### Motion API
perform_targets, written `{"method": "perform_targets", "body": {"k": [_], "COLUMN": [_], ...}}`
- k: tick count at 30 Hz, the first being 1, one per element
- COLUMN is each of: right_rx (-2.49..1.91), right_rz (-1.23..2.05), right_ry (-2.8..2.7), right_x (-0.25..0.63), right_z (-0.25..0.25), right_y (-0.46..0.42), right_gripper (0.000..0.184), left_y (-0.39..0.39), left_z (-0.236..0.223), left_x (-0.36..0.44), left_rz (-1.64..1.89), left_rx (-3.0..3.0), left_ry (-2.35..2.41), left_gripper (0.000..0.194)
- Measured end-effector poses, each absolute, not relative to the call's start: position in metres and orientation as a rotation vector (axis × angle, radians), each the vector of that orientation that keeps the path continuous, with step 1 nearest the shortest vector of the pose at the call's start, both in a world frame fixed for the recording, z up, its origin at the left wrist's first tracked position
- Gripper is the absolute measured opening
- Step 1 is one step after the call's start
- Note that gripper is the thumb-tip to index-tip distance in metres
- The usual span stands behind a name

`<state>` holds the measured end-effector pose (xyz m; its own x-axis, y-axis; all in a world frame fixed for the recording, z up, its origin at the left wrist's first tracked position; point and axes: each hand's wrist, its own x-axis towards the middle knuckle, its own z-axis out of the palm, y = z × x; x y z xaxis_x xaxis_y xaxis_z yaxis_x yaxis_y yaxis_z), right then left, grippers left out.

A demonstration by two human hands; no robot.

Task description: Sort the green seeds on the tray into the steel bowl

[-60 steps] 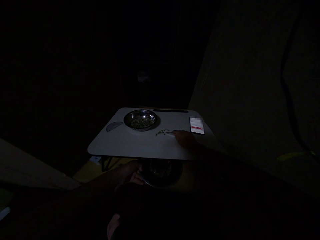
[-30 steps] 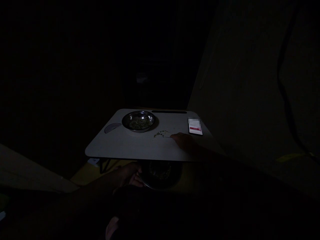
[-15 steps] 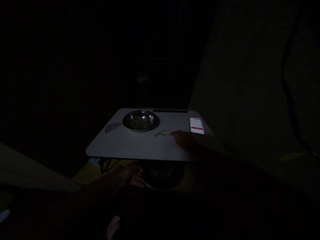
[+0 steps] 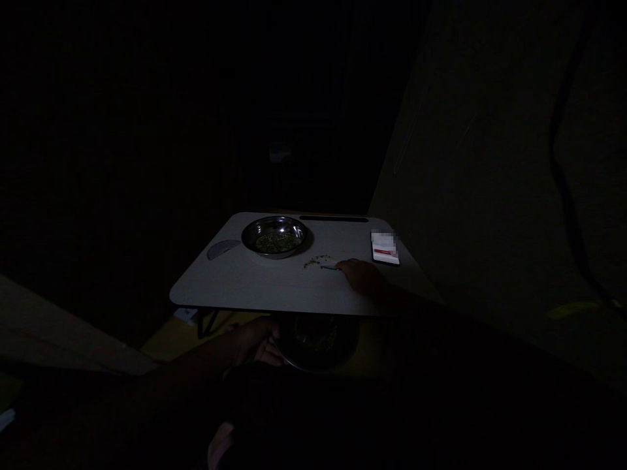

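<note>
My right hand (image 4: 361,277) is closed on a thin, pale, flat tool (image 4: 330,267), whose exact kind I cannot make out in the dark. The tool lies low over the white folding table (image 4: 255,287), by a scatter of small crumb-like bits (image 4: 316,261). Below the table's near edge, my left hand (image 4: 262,343) grips the rim of a dark metal bowl (image 4: 318,365) with some small bits inside. A shiny steel bowl (image 4: 274,252) stands on the table, holding greenish chopped or seed-like pieces.
A phone (image 4: 385,248) with a lit screen lies at the table's right side. A half-round flat piece (image 4: 223,249) is left of the steel bowl. A dark slot (image 4: 333,219) runs along the far edge. A wall (image 4: 470,196) rises on the right. The room is very dark.
The tool in my right hand has tilted and moved slightly toward me, beside the scattered bits. My left hand and the lower bowl stay nearly in place.
</note>
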<state>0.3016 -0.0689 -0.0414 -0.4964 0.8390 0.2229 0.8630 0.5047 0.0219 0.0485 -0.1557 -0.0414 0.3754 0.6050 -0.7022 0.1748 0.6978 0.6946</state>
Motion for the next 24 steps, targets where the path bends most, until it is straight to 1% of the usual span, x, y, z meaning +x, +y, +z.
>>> {"method": "perform_targets", "body": {"k": [6, 15, 24], "right_rx": [-1.451, -1.423, -1.363], "right_rz": [-0.217, -0.257, -0.3], "right_ry": [-2.622, -2.617, -2.623], "right_x": [0.301, 0.305, 0.285], "right_z": [-0.033, -0.039, -0.039], "right_y": [-0.076, -0.073, -0.068], "right_gripper": [0.031, 0.031, 0.031], "left_y": [-0.156, -0.157, -0.155], "left_z": [-0.041, -0.039, -0.043], "left_x": [0.048, 0.049, 0.045], "left_rz": [0.309, 0.312, 0.309], "left_rx": [0.798, 0.793, 0.779], "left_ry": [1.169, 1.2, 1.22], "left_gripper": [0.014, 0.014, 0.013]}}
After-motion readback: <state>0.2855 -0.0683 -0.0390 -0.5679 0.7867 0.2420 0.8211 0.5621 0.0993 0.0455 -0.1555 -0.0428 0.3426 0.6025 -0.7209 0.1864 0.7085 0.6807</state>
